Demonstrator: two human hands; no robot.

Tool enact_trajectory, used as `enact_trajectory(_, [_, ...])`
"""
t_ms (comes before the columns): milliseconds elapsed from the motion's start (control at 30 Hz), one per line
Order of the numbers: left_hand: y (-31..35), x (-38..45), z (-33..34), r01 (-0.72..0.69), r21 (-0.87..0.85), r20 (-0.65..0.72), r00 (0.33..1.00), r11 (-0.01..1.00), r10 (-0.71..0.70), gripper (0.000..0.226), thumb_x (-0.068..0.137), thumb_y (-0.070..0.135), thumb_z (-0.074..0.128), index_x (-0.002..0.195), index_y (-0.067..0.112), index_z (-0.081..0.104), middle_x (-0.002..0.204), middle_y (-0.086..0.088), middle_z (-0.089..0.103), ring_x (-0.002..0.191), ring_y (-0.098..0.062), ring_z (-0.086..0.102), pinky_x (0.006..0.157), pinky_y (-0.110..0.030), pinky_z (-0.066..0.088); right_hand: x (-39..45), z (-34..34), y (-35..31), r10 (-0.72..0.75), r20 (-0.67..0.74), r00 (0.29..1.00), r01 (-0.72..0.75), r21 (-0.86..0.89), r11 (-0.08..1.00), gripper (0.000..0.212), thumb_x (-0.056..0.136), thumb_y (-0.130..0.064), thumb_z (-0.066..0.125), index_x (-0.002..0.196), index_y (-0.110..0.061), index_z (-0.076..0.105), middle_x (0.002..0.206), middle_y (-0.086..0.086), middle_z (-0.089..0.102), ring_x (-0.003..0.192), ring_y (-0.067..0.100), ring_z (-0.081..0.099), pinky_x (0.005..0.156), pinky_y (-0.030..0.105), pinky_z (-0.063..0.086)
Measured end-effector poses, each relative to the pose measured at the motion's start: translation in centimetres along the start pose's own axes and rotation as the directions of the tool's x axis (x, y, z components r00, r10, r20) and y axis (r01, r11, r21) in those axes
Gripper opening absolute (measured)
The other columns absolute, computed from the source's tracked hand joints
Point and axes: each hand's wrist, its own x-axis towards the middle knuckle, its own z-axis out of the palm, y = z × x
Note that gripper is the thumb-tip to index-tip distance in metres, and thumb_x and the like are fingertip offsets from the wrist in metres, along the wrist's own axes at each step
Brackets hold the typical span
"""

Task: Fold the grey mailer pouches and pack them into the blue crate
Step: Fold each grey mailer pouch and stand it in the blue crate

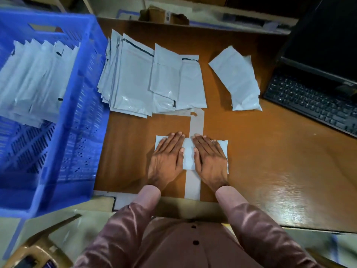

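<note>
A folded grey mailer pouch (188, 157) lies flat on the brown table near its front edge. My left hand (167, 157) presses on its left half with straight fingers. My right hand (209, 159) lies flat on its right half the same way. Behind them a loose pile of unfolded grey pouches (146, 80) spreads across the table. A small stack of folded pouches (237, 78) sits further right. The blue crate (63, 117) stands at the left, with several folded pouches (32, 80) stacked inside it.
Grey tape strips (196, 124) mark the table between the pile and my hands. A black keyboard (313, 101) and a monitor (324, 41) stand at the right. A cardboard box (164, 15) sits on the shelf behind. A brown stool (38, 252) stands below the crate.
</note>
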Motion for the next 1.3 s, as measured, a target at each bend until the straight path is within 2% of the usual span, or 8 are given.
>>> enact_trajectory(233, [0.1,0.0,-0.2,0.011,0.001,0.033,0.999,1.000,-0.011,0.060,0.110,0.042,0.016,0.158,0.016,0.040,0.164,0.001,0.038,0.155,-0.015,0.028,0.129,-0.037,0.017,-0.1,0.0,0.0,0.008,0.022,1.000,-0.008,0.007,1.000,0.049,0.109,-0.033,0.032,0.149,-0.016,0.056,0.152,0.001,0.055,0.145,0.019,0.047,0.122,0.044,0.034])
enact_trajectory(333, [0.3,0.0,-0.5,0.017,-0.002,0.029,0.999,1.000,-0.017,0.061,0.110,0.042,0.013,0.157,0.016,0.042,0.162,0.001,0.041,0.154,-0.015,0.031,0.129,-0.036,0.020,-0.1,0.0,-0.1,0.011,0.020,1.000,-0.011,0.020,1.000,0.048,0.109,-0.034,0.034,0.148,-0.017,0.057,0.151,0.001,0.056,0.144,0.019,0.048,0.122,0.043,0.034])
enact_trajectory(467, [0.4,-0.2,-0.6,0.010,0.012,0.017,1.000,1.000,-0.010,0.054,0.110,0.036,0.023,0.156,0.017,0.045,0.161,0.001,0.044,0.153,-0.015,0.034,0.127,-0.038,0.025,-0.2,-0.3,-0.1,0.013,0.036,0.999,-0.015,0.064,0.998,0.049,0.110,-0.034,0.031,0.147,-0.017,0.058,0.149,0.001,0.058,0.143,0.019,0.049,0.122,0.042,0.034])
enact_trajectory(633, [1.6,0.6,-1.4,-0.029,0.101,0.042,0.999,0.994,0.024,0.060,0.109,0.039,0.017,0.157,0.014,0.042,0.162,-0.003,0.042,0.154,-0.018,0.031,0.129,-0.040,0.018,-0.3,-1.9,0.9,0.079,0.056,0.995,-0.086,0.131,0.988,0.050,0.111,-0.038,0.029,0.150,-0.019,0.054,0.151,0.002,0.056,0.147,0.019,0.043,0.125,0.037,0.028])
enact_trajectory(767, [3.3,0.7,-0.1,-0.074,0.115,0.050,0.996,0.991,0.069,0.060,0.110,0.041,0.018,0.157,0.013,0.042,0.162,-0.005,0.043,0.153,-0.019,0.032,0.130,-0.039,0.014,-1.6,-1.6,3.1,0.104,0.058,0.993,-0.106,0.040,0.994,0.056,0.111,-0.041,0.021,0.154,-0.018,0.049,0.157,0.002,0.049,0.152,0.017,0.035,0.127,0.044,0.022])
enact_trajectory(900, [3.3,0.6,0.8,-0.066,0.133,0.049,0.997,0.989,0.060,0.061,0.110,0.042,0.014,0.158,0.015,0.041,0.161,-0.004,0.044,0.152,-0.020,0.035,0.129,-0.042,0.016,-1.8,-0.9,3.4,0.087,0.047,0.995,-0.091,0.071,0.993,0.054,0.111,-0.037,0.022,0.154,-0.016,0.048,0.158,0.003,0.048,0.152,0.019,0.035,0.126,0.047,0.023])
enact_trajectory(1033, [3.2,0.9,0.9,-0.086,0.146,0.061,0.995,0.986,0.078,0.063,0.110,0.044,0.009,0.161,0.016,0.033,0.166,-0.001,0.035,0.156,-0.018,0.025,0.130,-0.042,0.012,-1.5,-1.1,3.2,0.082,0.040,0.996,-0.085,0.089,0.992,0.053,0.111,-0.036,0.023,0.154,-0.017,0.049,0.159,0.004,0.048,0.151,0.022,0.038,0.126,0.049,0.024])
enact_trajectory(1300, [2.9,1.0,1.3,-0.094,0.154,0.073,0.994,0.984,0.084,0.058,0.111,0.041,0.024,0.164,0.017,0.027,0.170,0.002,0.022,0.159,-0.015,0.014,0.130,-0.044,0.010,-1.3,-1.4,3.2,0.083,0.092,0.992,-0.090,0.075,0.993,0.055,0.112,-0.040,0.018,0.156,-0.021,0.045,0.162,0.002,0.042,0.154,0.021,0.032,0.127,0.049,0.022])
